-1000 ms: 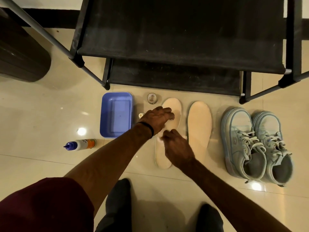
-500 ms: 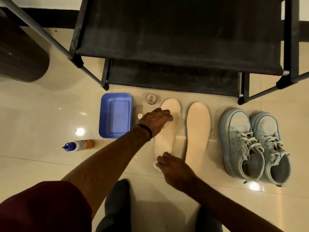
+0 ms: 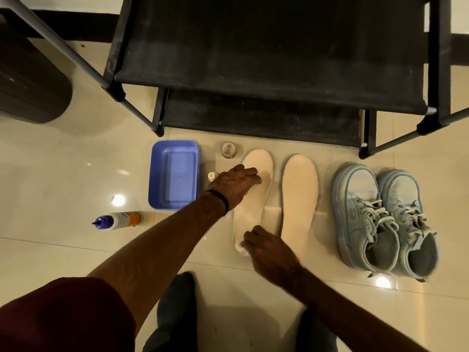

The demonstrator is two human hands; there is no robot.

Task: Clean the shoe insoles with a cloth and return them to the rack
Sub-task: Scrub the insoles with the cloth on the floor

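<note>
— Where's he working?

— On the left insole point(image 3: 253, 199), flat on the floor point(image 3: 63, 250) before the rack point(image 3: 266, 72), its long axis running from him toward the shelves. His left hand point(image 3: 232, 185) presses the toe end, fingers fairly straight; his right hand point(image 3: 266, 250) pinches a small white cloth point(image 3: 239, 247) at the heel.

— So the next stroke?

— Away from him, toward the toe, I'd guess. The right insole point(image 3: 299, 199) lies just beside; a small bottle point(image 3: 212, 176) sits near his left wrist.
</note>
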